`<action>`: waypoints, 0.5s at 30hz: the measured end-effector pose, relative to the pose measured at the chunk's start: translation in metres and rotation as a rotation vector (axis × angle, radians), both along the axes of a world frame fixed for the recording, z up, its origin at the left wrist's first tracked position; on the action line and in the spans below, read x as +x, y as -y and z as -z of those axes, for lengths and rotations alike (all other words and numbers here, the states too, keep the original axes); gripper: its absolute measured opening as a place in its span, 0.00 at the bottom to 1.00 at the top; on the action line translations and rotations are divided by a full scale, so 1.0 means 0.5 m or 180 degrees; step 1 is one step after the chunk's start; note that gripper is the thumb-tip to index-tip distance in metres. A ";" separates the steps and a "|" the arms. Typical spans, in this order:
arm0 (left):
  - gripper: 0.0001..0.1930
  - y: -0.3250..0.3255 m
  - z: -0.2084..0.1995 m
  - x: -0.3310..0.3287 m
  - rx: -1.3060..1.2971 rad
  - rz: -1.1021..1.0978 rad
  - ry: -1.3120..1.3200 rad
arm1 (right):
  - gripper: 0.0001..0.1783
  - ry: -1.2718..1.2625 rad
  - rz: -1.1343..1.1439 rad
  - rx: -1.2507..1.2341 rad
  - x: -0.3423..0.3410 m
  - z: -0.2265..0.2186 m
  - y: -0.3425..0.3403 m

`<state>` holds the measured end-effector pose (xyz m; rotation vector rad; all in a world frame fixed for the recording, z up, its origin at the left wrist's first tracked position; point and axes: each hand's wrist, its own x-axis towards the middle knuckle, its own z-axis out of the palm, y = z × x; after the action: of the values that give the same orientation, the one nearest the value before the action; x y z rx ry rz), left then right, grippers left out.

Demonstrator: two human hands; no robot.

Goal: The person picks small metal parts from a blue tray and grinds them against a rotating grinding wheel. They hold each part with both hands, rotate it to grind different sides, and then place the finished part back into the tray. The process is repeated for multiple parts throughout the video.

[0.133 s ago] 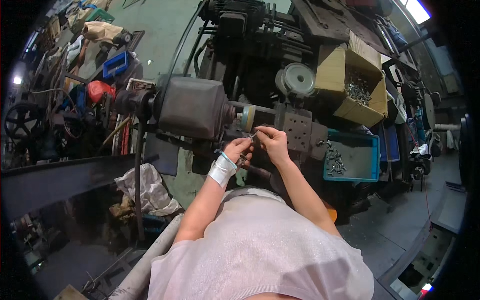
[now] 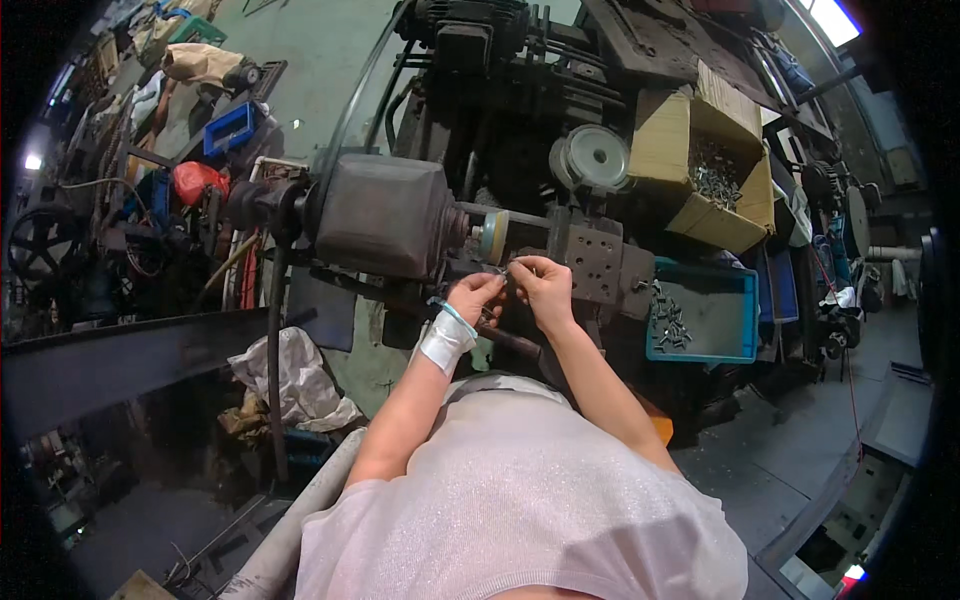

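My left hand [image 2: 477, 298], with a white wrap and a light-blue band at its wrist, is closed in a pinch. Close against it, my right hand [image 2: 543, 287] is also closed, thumb and fingertips together. Between the fingertips of both hands is a small metal part [image 2: 504, 272], mostly covered, so its exact shape cannot be made out. Just beyond them sits a round wheel [image 2: 495, 237] with a yellowish and blue-grey rim, mounted on the spindle of a dark machine [image 2: 385, 215]. Both hands are apart from the wheel.
Right of my hands is a drilled metal block [image 2: 594, 262]. A blue tray [image 2: 752, 315] holds several small metal parts; a cardboard box [image 2: 660, 135] behind it holds many more. A grey pulley-like disc [image 2: 597, 157] stands beyond the block. A white sack [image 2: 290, 375] lies at left.
My right hand has shifted slightly left and down, nearer my left hand. The small metal part, plainer a moment ago, is now more covered by the fingers.
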<state>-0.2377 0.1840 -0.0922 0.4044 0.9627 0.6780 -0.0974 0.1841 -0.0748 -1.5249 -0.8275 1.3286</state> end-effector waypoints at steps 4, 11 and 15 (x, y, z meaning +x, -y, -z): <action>0.11 -0.008 0.015 0.002 0.0420 0.0160 -0.0502 | 0.09 0.0388 -0.0068 0.0077 0.002 0.011 -0.009; 0.09 -0.022 0.015 0.012 0.0290 0.0055 -0.0640 | 0.09 0.0848 -0.0030 0.0075 -0.004 0.042 -0.038; 0.07 -0.019 0.001 0.023 0.0170 -0.0227 -0.0722 | 0.09 0.0850 0.0090 0.0105 -0.013 0.047 -0.041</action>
<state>-0.2262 0.1934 -0.0928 0.5037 1.1800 0.7344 -0.1041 0.2049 -0.0985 -1.7046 -0.9850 1.0992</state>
